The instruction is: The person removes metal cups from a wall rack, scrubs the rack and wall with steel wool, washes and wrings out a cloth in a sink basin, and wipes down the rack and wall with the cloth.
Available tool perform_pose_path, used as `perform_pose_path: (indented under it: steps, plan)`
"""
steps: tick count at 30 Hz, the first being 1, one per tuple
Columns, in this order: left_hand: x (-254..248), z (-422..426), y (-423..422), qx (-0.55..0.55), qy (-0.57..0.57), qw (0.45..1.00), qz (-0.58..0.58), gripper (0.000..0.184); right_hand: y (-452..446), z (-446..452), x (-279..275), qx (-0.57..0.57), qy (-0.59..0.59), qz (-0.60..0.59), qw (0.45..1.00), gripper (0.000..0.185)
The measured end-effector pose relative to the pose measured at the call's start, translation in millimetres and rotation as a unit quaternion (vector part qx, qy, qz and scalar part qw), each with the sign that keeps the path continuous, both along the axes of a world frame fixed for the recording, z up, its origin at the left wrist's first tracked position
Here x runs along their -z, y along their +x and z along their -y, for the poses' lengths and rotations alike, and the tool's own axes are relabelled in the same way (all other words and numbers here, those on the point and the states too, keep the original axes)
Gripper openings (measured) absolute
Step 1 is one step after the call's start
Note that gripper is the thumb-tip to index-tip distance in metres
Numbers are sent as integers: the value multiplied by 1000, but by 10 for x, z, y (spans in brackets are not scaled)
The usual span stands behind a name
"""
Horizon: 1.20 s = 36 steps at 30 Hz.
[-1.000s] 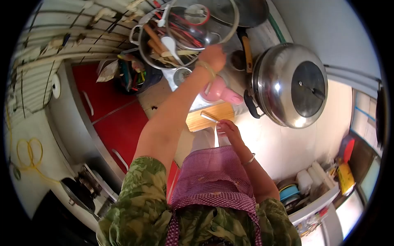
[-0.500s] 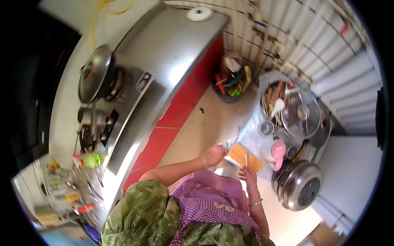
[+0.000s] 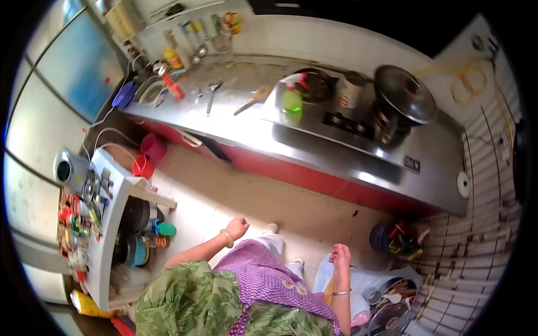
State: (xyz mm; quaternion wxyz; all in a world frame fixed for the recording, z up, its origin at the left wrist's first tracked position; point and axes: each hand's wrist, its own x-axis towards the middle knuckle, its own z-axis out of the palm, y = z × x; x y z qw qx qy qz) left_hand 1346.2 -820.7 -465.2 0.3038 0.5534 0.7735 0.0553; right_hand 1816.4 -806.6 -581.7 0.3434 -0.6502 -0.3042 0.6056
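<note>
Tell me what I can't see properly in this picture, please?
In the head view:
- Inside the pan: hidden by its lid.
- Inside the left hand: its curled fingers hide whether its grip holds anything.
- Most of the wooden board: behind the right forearm.
- Part of the glass lid: cut off by the bottom edge.

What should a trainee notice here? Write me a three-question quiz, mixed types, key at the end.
1. Multiple choice: where is the lidded pan?
A) On the floor
B) In a bucket
C) On the stove

2. True or false: the right hand is apart from the pan.

3. Fill in: the spray bottle has a ____ body.

Key: 1. C; 2. True; 3. green.
</note>
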Motion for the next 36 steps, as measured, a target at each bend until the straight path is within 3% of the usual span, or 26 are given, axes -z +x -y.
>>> perform_pose_path:
  steps: [3, 5, 10, 12, 14, 15, 18, 20, 24, 27, 29, 30, 33, 36]
  plan:
    - [195, 412, -607, -124, -52, 986, 101, 43, -903, -215, -1015, -1, 2, -112, 994, 16]
    - [392, 571, -924, -124, -78, 983, 108, 45, -1256, -396, -1006, -37, -39, -91, 994, 13]
    - [474, 792, -1905, -232, -99, 928, 275, 41, -2753, -847, -1029, -148, -52, -22, 987, 14]
    - [346, 886, -2304, -310, -82, 880, 350, 37, -3454, -1064, -599, -295, 110, 50, 948, 14]
    - [253, 965, -2745, -361, -25, 870, 335, 35, -4069, -1258, -420, -355, 112, 59, 926, 14]
    - [245, 1004, -2962, -387, 3, 862, 327, 34, -4587, -1358, -772, -344, 32, 37, 938, 14]
    - [304, 1130, -3589, -467, 44, 827, 308, 29, -5698, -1532, -1626, -418, 53, -34, 906, 15]
    - [292, 1190, -3832, -512, 81, 798, 308, 25, -6166, -1638, -2020, -460, 89, 10, 884, 16]
    - [198, 1075, -4156, -528, 106, 764, 355, 24, -6762, -1975, -2080, -516, 182, 67, 834, 17]
    - [150, 870, -4343, -524, 116, 740, 406, 23, -7221, -2259, -2339, -514, 175, 103, 833, 17]
    - [8, 682, -4526, -515, 122, 731, 430, 23, -7494, -2584, -2267, -501, 118, -4, 858, 18]
    - [-121, 563, -4651, -512, 127, 729, 436, 22, -7671, -2676, -2268, -525, 214, 73, 821, 18]
    - [-139, 179, -5246, -483, 169, 756, 408, 22, -8247, -3104, -2350, -519, 294, 76, 799, 20]
    - [-663, -444, -5870, -469, 211, 786, 344, 22, -8853, -3629, -2563, -483, 259, -4, 837, 21]
